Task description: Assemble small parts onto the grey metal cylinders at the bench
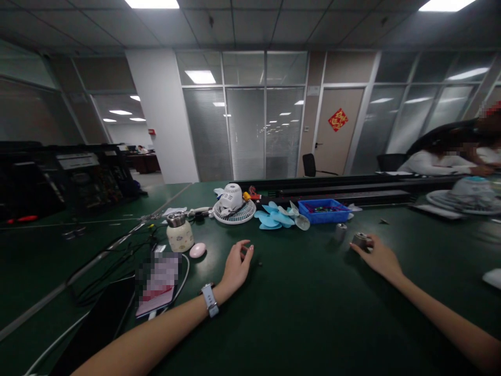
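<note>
My left hand (237, 267) rests on the dark green table (305, 313), fingers loosely curled and apart, holding nothing; a watch sits on the wrist. My right hand (378, 256) reaches forward and its fingers close around a small grey metal cylinder (359, 240). A second grey cylinder (340, 230) stands just left of it. Beyond lie blue fan blades (270, 218), a clear blade (301, 221), a white fan grille with its motor housing (231, 206) and a blue tray of small parts (324, 211).
A cream jar with a metal lid (179, 234), a pink oval object (198, 250), cables and a dark tablet (97, 324) lie at the left. Long black rails (352, 190) cross the back. Another person (462, 156) sits at the far right beside a fan assembly (467, 196).
</note>
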Tool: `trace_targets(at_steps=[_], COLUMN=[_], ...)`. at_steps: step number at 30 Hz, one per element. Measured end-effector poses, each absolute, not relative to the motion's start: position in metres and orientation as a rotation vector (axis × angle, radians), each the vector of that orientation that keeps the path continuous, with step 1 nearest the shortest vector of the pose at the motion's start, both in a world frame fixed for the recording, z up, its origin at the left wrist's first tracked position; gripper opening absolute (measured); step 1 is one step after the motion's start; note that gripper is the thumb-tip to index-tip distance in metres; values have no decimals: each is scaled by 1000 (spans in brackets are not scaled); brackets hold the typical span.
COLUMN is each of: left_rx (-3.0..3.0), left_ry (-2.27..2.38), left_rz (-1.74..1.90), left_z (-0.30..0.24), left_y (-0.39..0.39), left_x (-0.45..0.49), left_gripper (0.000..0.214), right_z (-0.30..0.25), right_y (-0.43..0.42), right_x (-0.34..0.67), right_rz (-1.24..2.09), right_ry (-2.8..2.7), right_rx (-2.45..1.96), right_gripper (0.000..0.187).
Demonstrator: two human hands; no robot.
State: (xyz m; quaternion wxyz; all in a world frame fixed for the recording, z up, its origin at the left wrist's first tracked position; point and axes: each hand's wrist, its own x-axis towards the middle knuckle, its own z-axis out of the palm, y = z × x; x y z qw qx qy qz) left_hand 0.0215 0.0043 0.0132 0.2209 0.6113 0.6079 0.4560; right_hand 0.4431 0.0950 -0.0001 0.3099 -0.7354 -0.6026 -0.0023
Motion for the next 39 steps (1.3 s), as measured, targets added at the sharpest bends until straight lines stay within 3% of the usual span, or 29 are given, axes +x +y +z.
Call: trace_targets(at_steps=[3,6,9,15,19,25,31,39], left_rx=[1544,1466,1424,1422,1453,1468,1509,1531], left_ry=[1703,1707,1698,1656,1658,1689,1681,1692], left_rz=[1378,1445,1495,1550,1553,1515,1506,1503], left_z=[8,3,-2,-8,-9,-13,-15,-16], left_y=[8,13,16,20,20,24,28,28], left_x=[20,18,17,15,15,11,11,10], left_gripper=[49,45,43,43,42,50,52,53], right_z=[14,32,41,30,25,52,82,56], right_y=[82,62,43,31,33,60,99,100], right_x=[423,375,309,211,197,272,418,454], right_rz=[-354,-535,-327,55,109,-124,-345,-140], right_ry=[-1579,-1757,-2175,-2509,-2480,-2238,-1776,-1857], right_rx=[-1763,-1374,-1072,-915,-982,-1028,-1586,-1769], right_gripper=[82,63,37,35,18,13,30,34])
